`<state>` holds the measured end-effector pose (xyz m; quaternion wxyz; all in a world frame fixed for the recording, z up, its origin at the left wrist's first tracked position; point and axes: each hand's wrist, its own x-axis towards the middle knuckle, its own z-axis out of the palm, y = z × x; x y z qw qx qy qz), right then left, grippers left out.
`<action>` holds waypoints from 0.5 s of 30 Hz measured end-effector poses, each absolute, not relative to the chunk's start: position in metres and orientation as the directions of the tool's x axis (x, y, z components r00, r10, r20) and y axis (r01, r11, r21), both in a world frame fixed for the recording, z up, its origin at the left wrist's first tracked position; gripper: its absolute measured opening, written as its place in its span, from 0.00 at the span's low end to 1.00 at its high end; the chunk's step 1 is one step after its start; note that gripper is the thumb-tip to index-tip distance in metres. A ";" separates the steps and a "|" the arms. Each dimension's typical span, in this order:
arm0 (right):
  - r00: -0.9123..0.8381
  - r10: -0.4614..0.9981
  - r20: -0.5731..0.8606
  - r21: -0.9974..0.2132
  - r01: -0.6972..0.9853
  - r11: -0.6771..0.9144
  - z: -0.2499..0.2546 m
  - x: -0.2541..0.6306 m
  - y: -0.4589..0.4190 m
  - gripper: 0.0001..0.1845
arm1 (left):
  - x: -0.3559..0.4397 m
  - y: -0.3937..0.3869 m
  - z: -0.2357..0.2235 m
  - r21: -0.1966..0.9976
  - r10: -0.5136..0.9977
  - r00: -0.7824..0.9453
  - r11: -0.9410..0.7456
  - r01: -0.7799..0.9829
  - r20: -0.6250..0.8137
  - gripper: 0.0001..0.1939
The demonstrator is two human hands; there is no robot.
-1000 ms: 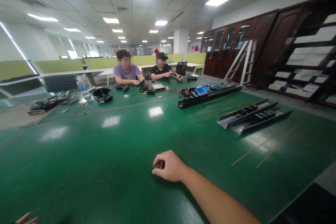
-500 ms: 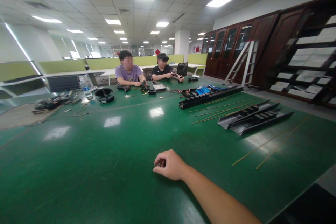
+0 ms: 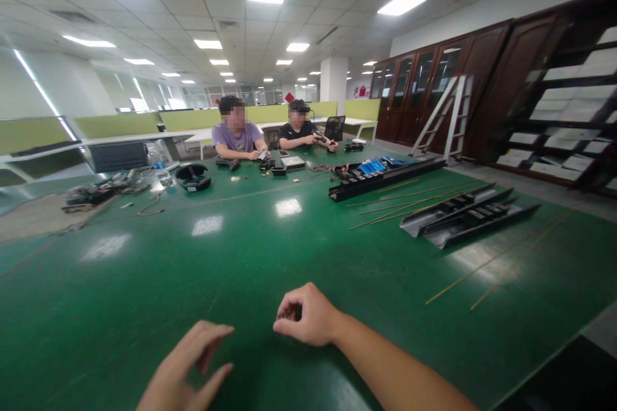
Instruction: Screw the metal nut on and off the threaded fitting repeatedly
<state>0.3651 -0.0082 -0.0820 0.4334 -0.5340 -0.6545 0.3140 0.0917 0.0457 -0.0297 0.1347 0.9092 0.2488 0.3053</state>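
Note:
My right hand (image 3: 306,314) rests on the green table (image 3: 193,282) near the front edge, fingers curled in a loose fist around something small and dark that I cannot make out. My left hand (image 3: 186,366) hovers just left of it, low in the view, fingers stretched out and slightly apart, holding nothing. The two hands are a short gap apart.
Long black trays (image 3: 463,215) and thin brass rods (image 3: 482,270) lie to the right. A black tray with blue parts (image 3: 380,173) sits further back. Two people (image 3: 265,131) work at the far end. A black reel (image 3: 193,174) and cables (image 3: 101,189) lie far left. Wooden cabinets stand on the right.
My left hand has come into view from the bottom, reaching toward my right hand. My right hand has stayed in place and shifted slightly nearer.

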 end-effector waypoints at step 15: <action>-0.112 0.982 0.151 -0.844 0.502 0.187 -0.090 0.372 -0.002 0.10 | 0.192 0.042 -0.058 0.275 0.342 0.892 -0.924 0.264 0.294 0.18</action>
